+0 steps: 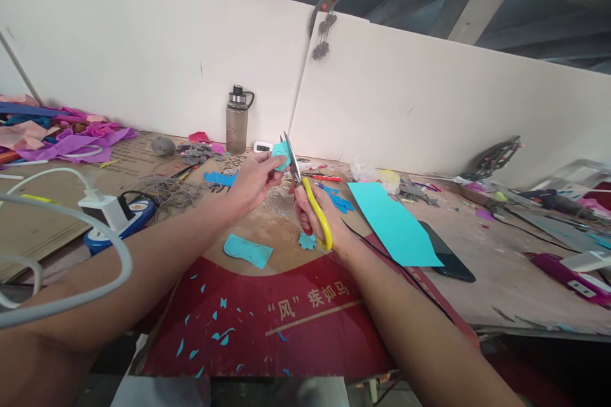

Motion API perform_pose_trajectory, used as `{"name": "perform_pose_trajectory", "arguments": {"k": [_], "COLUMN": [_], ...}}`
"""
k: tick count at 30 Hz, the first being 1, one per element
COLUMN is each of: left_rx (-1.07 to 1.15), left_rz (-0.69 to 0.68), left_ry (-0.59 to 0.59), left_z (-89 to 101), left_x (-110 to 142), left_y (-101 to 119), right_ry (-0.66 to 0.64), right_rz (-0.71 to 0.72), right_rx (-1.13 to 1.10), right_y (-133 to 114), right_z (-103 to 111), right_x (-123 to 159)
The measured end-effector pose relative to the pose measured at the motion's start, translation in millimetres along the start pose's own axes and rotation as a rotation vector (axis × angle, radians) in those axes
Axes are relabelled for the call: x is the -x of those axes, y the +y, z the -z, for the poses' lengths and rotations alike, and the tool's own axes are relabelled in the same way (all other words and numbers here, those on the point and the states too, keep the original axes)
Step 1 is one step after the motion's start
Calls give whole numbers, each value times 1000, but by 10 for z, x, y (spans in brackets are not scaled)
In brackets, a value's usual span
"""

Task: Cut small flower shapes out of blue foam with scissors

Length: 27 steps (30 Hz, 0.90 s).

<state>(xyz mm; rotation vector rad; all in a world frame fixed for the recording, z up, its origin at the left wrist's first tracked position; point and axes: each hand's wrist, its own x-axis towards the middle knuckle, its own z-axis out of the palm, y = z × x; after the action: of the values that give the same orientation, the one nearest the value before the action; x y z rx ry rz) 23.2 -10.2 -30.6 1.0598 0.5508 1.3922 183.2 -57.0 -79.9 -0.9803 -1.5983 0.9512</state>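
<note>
My left hand pinches a small turquoise paper piece with a drawn outline on it. A pair of scissors with yellow handles is gripped by my right hand. The scissor blades point up and away, right at the edge of the held paper. On the table below lies a turquoise flower-shaped cutout, close to my right wrist. A larger turquoise offcut with one rounded end rests under my left forearm's right side. Blue cutouts lie just beyond my right hand.
A turquoise sheet partly covers a dark phone at right. A water bottle stands by the white partition. White cable loops across the left, near a blue power strip. Paper snippets dot the red board.
</note>
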Motion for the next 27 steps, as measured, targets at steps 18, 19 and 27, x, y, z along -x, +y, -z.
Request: {"name": "perform_pose_trajectory", "arguments": {"k": [18, 19, 27], "left_rx": [-71, -72, -70], "left_rz": [15, 13, 16], "left_ry": [-20, -19, 3], "left_z": [7, 3, -3], "left_x": [21, 24, 19], "left_y": [23, 28, 39], "right_ry": [-18, -14, -13], "right_rz": [69, 69, 76], "right_rx": [39, 44, 51], "right_y": [42, 38, 7], "right_z": [9, 9, 9], "right_x": [-26, -25, -12]}}
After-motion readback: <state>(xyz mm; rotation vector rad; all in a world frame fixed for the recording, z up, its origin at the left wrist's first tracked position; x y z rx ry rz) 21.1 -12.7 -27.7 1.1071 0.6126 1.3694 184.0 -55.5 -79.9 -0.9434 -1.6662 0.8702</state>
